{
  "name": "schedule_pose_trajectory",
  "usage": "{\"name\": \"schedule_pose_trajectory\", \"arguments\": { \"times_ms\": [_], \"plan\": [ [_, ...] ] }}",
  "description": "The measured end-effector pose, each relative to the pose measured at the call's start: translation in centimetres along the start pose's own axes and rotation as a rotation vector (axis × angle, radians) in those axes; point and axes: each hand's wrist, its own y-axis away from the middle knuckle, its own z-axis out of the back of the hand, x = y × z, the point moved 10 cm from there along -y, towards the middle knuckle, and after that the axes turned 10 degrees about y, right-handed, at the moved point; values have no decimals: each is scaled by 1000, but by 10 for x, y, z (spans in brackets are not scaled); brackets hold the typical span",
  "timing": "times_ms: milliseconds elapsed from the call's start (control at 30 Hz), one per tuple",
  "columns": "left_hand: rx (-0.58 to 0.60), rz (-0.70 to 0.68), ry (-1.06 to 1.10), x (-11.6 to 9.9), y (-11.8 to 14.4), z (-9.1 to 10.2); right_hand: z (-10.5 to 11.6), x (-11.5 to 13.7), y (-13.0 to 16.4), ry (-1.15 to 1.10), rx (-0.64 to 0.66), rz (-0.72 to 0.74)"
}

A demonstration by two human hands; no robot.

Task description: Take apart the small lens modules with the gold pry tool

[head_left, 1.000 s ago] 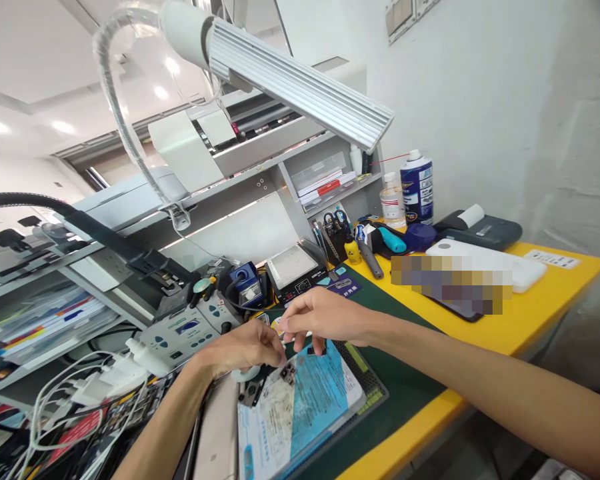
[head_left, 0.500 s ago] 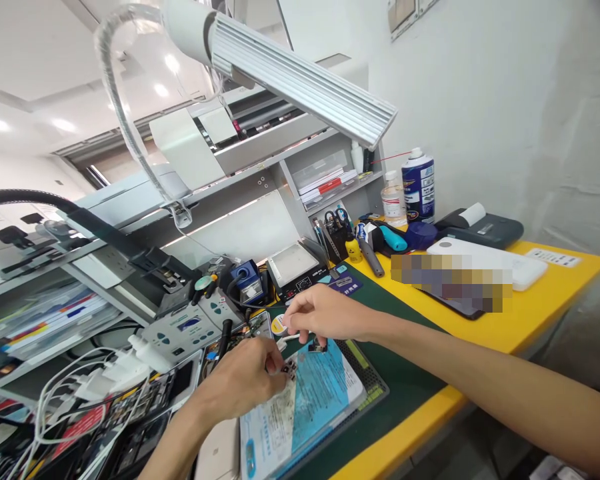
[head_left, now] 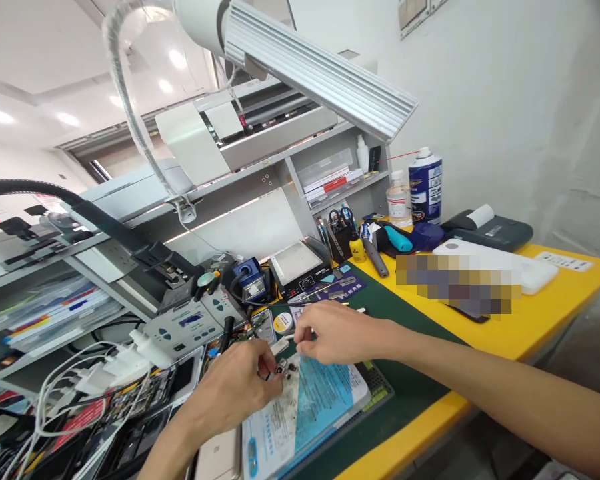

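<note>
"Our right hand (head_left: 337,333) has dropped toward the far edge of the booklet (head_left: 325,403), curled; pinching anything or not, we can't tell."

"And our left hand (head_left: 235,380)?"

"Bent beside the parts (head_left: 291,368) on the booklet; its grip is unclear too."

"Then one careless nudge from us could scatter them onto the mat (head_left: 410,392)."

Electronics repair workshop: a green mat (head_left: 417,393) covers part of a yellow table (head_left: 545,317); left of the mat, opened phones (head_left: 140,413) and a control box (head_left: 173,327); beyond it, a soldering stand (head_left: 253,283) and tool cup (head_left: 339,241)
</note>
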Motion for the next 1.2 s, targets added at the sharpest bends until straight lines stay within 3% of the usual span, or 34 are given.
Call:
{"name": "schedule_pose_trajectory", "arguments": {
  "times_ms": [267,533,667,1033,1200],
  "plan": [
    [-123,-16,-43,4,14,6,-27,27,6,357,7,133],
    [-213,-33,-4,18,25,11,-44,29,3,473,17,162],
    [-255,-93,70,27,24,11,-45,22,2,413,13,97],
    [-373,-323,154,22,38,7,-48,28,10,252,-46,61],
    [-468,-381,214,17,45,9,-45,7,8,-130,-23,-201]
  ]
}}
